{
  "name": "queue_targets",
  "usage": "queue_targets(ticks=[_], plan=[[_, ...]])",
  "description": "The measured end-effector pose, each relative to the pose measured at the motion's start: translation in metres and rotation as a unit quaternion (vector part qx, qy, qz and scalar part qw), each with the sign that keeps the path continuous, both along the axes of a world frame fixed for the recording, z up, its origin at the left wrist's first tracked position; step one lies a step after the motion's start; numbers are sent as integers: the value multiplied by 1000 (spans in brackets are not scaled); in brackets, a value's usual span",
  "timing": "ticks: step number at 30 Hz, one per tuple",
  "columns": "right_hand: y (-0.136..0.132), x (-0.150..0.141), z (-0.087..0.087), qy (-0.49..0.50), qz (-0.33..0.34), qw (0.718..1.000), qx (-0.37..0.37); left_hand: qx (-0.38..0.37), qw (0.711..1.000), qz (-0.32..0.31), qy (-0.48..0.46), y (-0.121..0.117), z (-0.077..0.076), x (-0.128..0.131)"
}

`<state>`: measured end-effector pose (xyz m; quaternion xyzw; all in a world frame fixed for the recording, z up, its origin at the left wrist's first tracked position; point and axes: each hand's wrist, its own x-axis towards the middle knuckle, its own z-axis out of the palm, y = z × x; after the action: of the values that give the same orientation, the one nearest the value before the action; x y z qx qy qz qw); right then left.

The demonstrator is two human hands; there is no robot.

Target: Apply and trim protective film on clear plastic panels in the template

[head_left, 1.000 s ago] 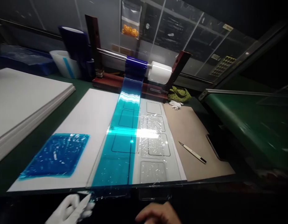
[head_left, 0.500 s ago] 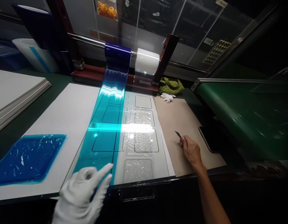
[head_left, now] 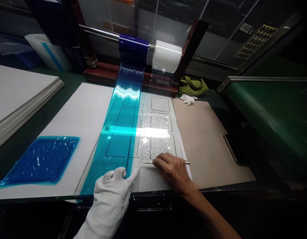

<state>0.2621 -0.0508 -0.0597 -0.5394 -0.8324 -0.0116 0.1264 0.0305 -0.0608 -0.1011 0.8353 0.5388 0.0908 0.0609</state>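
Note:
My left hand (head_left: 112, 186), in a white glove, rests at the near end of the blue film strip (head_left: 118, 142). Its fingers are bent, and one digit stretches right, apart from the others, to the clear film. My bare right hand (head_left: 172, 169) is closed round a thin craft knife (head_left: 187, 162), whose back end sticks out to the right. The blade is hidden; the fingertips are at the clear textured film (head_left: 157, 146). Under both films lies a white board (head_left: 160, 96) with black rounded rectangles. A clear square piece (head_left: 150, 177) lies between my hands.
A blue film roll (head_left: 133, 48) and a clear film roll (head_left: 168, 54) hang on a metal rod. Blue squares of film (head_left: 44, 161) lie at left, near stacked white boards (head_left: 24, 89). Right are brown cardboard (head_left: 205, 139), a phone (head_left: 233, 149), a glove (head_left: 188, 99) and a green clog (head_left: 193, 85).
My right hand has moved left with the knife, from over the cardboard to the clear film. My left hand has shifted right and its fingers have bent. The camera view has shifted slightly.

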Motion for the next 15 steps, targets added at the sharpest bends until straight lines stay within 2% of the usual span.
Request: queue_targets(ticks=[4,8,12,15], plan=[[14,-15,-5,-22,32,999,-12,24,1000,0,15,-5,1,1],[17,-14,-4,-35,44,998,-25,58,998,-20,21,-6,7,3],[8,5,0,-37,31,998,-33,76,997,-8,15,-22,14,7],[-3,29,5,-45,2,998,-43,90,996,8,-17,-41,13,13]])
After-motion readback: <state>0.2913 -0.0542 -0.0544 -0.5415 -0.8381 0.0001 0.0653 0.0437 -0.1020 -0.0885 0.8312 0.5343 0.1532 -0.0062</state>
